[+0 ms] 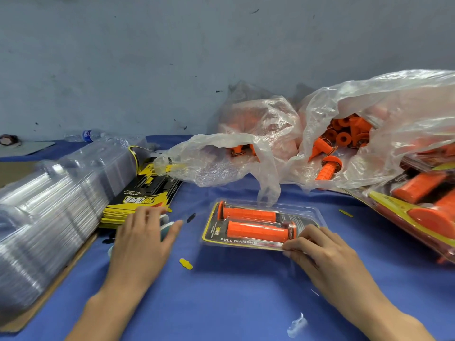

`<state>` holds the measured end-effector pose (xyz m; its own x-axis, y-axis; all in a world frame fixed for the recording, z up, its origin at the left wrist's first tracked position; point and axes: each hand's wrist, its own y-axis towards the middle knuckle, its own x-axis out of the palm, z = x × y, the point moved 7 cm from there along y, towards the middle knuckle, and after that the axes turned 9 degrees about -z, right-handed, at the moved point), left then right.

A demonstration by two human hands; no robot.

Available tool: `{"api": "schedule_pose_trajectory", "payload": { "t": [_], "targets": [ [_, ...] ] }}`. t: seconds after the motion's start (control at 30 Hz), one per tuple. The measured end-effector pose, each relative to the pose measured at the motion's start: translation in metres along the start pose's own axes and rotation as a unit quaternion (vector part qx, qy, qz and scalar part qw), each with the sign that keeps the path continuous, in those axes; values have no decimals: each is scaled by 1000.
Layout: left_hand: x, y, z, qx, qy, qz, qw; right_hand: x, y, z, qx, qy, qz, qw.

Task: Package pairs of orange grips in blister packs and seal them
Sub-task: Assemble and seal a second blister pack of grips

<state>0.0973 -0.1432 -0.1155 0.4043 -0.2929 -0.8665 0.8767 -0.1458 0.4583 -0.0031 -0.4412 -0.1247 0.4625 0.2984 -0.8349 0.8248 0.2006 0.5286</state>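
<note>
A clear blister pack [246,243] lies on the blue table cloth [234,291] in the middle, holding two orange grips [256,231] side by side over a black and yellow card that reads FULL DIAMOND. My right hand [322,252] pinches the pack's near right corner with curled fingertips. My left hand [140,237] lies to the left of the pack with fairly straight fingers, resting on a small white and teal object [165,223] that is mostly hidden under it.
A long stack of empty clear blisters [49,205] lies at the left, next to a pile of black and yellow cards [140,195]. Plastic bags of loose orange grips [344,141] sit behind. Finished packs [423,207] pile up at the right. Yellow scraps [186,264] dot the cloth.
</note>
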Motion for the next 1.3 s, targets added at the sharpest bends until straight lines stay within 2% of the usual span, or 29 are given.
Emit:
{"api": "schedule_pose_trajectory", "payload": {
  "t": [0.1, 0.17, 0.23, 0.27, 0.33, 0.4, 0.47, 0.53, 0.6, 0.67, 0.73, 0.83, 0.97, 1.2, 1.3],
  "targets": [
    [16, -5, -37, -112, 46, -117, 986, 2, -2, 1, -8, 5, -1, 1000],
    [23, -7, -42, -121, 99, -166, 974, 2, -2, 1, -12, 2, 2, 1000],
    [22, -6, -39, -122, 108, -177, 971, 2, -3, 0, -19, -5, 2, 1000],
    [17, -6, -36, -128, 67, -166, 976, 2, -3, -1, -23, -9, 1, 1000],
    [4, -8, -29, -142, -147, -131, 970, 2, -4, -2, -29, -20, -5, 999],
    [-6, -13, -13, -136, -374, -129, 908, 2, -3, -3, -32, -26, -14, 999],
    [0, -21, 16, -108, -513, -204, 827, 2, -2, -4, -31, -25, -11, 999],
    [14, -35, 49, -62, -568, -288, 769, 1, -2, -5, -29, -18, -5, 999],
    [28, -47, 75, -32, -581, -321, 747, 1, -1, -6, -27, -11, -2, 1000],
    [39, -51, 87, -36, -588, -315, 744, 1, -1, -8, -29, -14, -6, 999],
    [47, -48, 93, -29, -575, -307, 758, 3, -1, -8, -32, -19, -7, 999],
    [49, -44, 102, -27, -598, -288, 747, 5, -1, -6, -37, -15, -1, 999],
    [48, -35, 105, -32, -609, -247, 753, 7, -1, -4, -55, -25, -11, 998],
    [51, -22, 87, -59, -604, -214, 766, 1, -7, 14, -33, -46, -23, 998],
    [56, -14, 72, -92, -612, -202, 759, -3, -9, 21, -33, -31, -28, 999]
  ]
}}
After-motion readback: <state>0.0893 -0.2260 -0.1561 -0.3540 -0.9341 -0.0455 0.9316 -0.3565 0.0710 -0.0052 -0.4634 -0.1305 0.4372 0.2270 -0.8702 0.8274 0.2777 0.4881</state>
